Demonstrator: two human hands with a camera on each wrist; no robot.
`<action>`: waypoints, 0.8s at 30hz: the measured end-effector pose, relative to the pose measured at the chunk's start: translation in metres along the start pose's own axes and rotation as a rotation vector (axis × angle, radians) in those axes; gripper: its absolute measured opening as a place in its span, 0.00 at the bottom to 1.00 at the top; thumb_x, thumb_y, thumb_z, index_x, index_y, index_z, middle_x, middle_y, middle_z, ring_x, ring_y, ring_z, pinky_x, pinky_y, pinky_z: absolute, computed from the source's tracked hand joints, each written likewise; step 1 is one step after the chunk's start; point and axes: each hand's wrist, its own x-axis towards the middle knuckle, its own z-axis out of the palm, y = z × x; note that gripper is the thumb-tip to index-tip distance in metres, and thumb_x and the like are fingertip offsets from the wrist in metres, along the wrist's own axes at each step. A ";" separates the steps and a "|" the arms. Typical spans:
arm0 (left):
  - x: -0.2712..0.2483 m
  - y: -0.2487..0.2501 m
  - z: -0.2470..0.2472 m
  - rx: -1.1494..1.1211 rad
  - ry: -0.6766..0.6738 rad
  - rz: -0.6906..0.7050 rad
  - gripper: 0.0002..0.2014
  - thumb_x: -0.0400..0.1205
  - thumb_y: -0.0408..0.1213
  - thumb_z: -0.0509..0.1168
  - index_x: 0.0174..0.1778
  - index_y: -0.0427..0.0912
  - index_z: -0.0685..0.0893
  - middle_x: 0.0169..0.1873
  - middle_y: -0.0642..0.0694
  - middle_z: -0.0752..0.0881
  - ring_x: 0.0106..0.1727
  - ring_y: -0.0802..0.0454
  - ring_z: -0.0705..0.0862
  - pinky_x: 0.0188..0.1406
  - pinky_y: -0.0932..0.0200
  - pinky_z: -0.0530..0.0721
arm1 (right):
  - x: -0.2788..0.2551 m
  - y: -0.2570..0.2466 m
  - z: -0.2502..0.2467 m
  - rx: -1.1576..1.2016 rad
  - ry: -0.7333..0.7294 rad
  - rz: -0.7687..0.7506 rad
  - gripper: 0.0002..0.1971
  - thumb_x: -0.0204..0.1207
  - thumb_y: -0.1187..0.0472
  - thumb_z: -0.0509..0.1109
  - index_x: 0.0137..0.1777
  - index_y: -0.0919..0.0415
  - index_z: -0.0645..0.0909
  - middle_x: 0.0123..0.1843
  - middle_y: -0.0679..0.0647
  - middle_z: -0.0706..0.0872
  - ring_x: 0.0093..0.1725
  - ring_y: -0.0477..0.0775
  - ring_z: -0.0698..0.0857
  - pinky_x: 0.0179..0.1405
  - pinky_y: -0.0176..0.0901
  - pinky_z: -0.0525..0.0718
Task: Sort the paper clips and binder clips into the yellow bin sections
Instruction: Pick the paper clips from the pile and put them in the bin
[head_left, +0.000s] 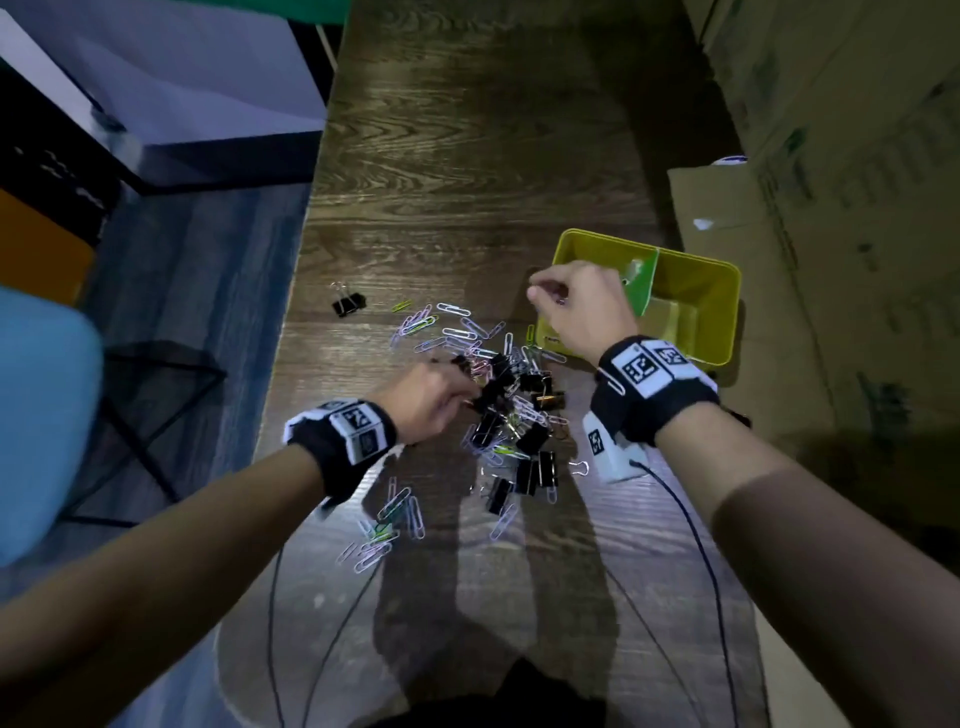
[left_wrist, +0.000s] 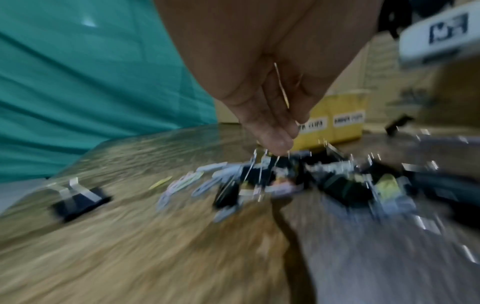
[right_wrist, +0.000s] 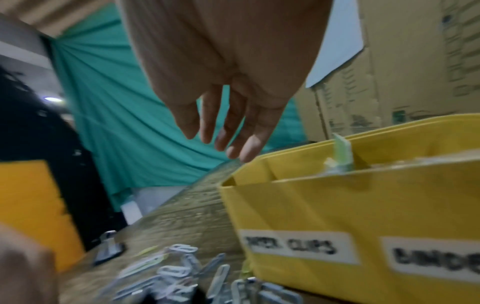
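Observation:
A yellow bin (head_left: 722, 317) with a green divider (head_left: 643, 286) stands on the wooden table; its front wall (right_wrist: 311, 205) carries the labels "PAPER CLIPS" and "BINDE…". My right hand (head_left: 545, 299) hovers over the bin's left section, its fingers (right_wrist: 244, 148) hanging loose and holding nothing. A mixed heap of black binder clips (head_left: 519, 421) and pale paper clips (head_left: 457, 327) lies in front of the bin. My left hand (head_left: 457, 397) reaches into the heap, fingertips (left_wrist: 275, 142) pressed together, pinching a thin yellowish paper clip (left_wrist: 281, 86). The left wrist view is blurred.
One binder clip (head_left: 349, 304) lies apart at the left. More paper clips (head_left: 387, 525) are scattered nearer to me. Cardboard boxes (head_left: 831, 208) flank the bin on the right, a blue chair (head_left: 41, 415) stands left of the table edge. Black cables (head_left: 696, 545) trail across the near table.

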 end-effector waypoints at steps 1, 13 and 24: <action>-0.016 -0.011 0.006 0.021 -0.051 0.004 0.13 0.76 0.26 0.62 0.52 0.40 0.87 0.49 0.42 0.88 0.44 0.46 0.85 0.47 0.52 0.84 | -0.010 -0.014 0.006 0.036 -0.056 -0.067 0.11 0.78 0.56 0.68 0.56 0.57 0.87 0.53 0.56 0.89 0.47 0.48 0.84 0.48 0.30 0.73; -0.164 -0.047 0.075 0.241 -0.155 0.002 0.25 0.72 0.43 0.56 0.67 0.47 0.72 0.62 0.46 0.79 0.58 0.47 0.77 0.53 0.53 0.83 | -0.172 -0.063 0.160 -0.276 -0.647 -0.147 0.32 0.77 0.54 0.67 0.77 0.64 0.61 0.70 0.60 0.68 0.70 0.63 0.69 0.70 0.55 0.70; -0.175 -0.002 0.099 0.033 -0.036 -0.551 0.29 0.73 0.38 0.64 0.73 0.43 0.70 0.67 0.41 0.70 0.61 0.40 0.70 0.64 0.51 0.73 | -0.184 -0.085 0.185 -0.399 -0.589 -0.087 0.26 0.78 0.62 0.66 0.74 0.66 0.64 0.68 0.64 0.69 0.69 0.64 0.70 0.68 0.52 0.72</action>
